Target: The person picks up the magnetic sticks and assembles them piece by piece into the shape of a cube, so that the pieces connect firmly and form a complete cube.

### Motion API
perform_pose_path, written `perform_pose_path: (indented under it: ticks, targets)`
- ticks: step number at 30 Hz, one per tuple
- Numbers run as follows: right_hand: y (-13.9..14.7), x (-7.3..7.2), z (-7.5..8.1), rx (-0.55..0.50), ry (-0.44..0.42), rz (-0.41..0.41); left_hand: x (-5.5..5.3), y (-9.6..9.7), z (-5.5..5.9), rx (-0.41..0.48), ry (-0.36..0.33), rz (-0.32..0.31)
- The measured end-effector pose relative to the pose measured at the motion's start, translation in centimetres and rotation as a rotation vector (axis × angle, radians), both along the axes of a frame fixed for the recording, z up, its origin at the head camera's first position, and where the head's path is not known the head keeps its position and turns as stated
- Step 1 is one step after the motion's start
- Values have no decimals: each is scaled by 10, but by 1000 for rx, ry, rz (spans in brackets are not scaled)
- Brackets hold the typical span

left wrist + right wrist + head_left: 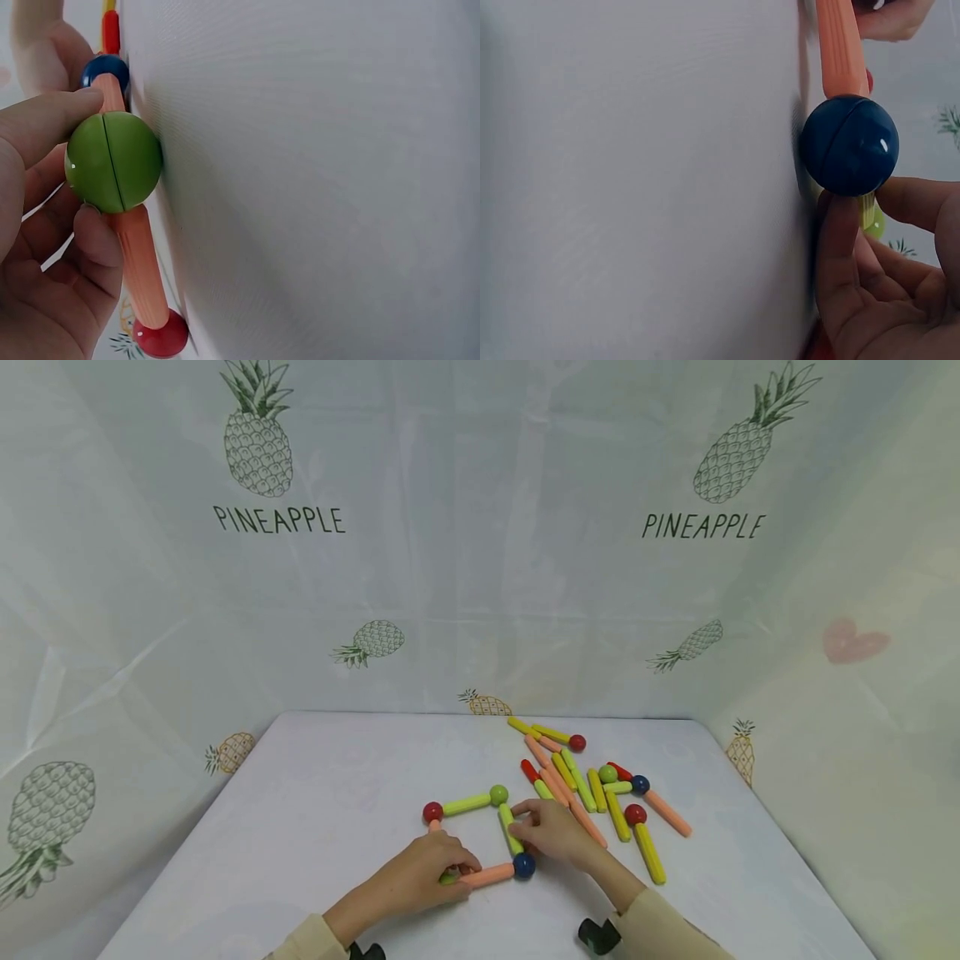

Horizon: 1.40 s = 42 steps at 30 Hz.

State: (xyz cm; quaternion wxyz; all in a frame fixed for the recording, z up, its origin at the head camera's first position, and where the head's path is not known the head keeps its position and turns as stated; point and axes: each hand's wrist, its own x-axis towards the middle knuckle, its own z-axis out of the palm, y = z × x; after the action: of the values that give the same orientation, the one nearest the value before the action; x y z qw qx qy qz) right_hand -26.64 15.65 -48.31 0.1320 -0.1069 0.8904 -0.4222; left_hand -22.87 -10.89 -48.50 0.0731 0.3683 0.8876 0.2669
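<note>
A four-sided frame of rods and balls lies on the table. At its near left corner my left hand (423,872) grips a green ball (112,161), mostly hidden by fingers in the head view. An orange rod (489,876) runs from there to a dark blue ball (524,866); another orange rod (142,262) leads to a red ball (432,812). My right hand (557,832) pinches the lime rod (509,825) beside the blue ball. Along the far side, a second lime rod (467,804) joins the red ball and a light green ball (498,794).
Right of the frame lie several loose yellow, orange, lime and red rods. Among them are a red ball on a yellow rod (649,853) and a blue ball (640,785) with rods attached. A pineapple-print cloth (480,568) hangs behind the table (330,777).
</note>
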Motion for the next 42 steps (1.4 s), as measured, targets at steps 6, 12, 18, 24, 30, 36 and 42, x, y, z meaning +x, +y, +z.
perform_pose_path:
  ticks: [6, 12, 18, 24, 30, 36, 42]
  targets:
    - [-1, -2, -1, 12, 36, -9, 0, 1, 1, 1, 17, 12]
    - [-2, -3, -2, 6, 36, -10, -1, -1, -1, 11, 29, 11]
    - [-1, 0, -2, -21, 25, -11, -5, -7, -5, 32, 81, 25]
    - [0, 6, -1, -62, -2, -30, -6, -14, -7, 42, 180, 66]
    - [3, 12, -2, -62, 18, -20, -3, -21, -6, 49, 172, 139]
    - [9, 15, -3, -50, 32, -12, 2, -23, -1, 113, 30, 173]
    - [30, 17, 11, 68, 169, -24, 2, -24, 2, 120, -37, 181]
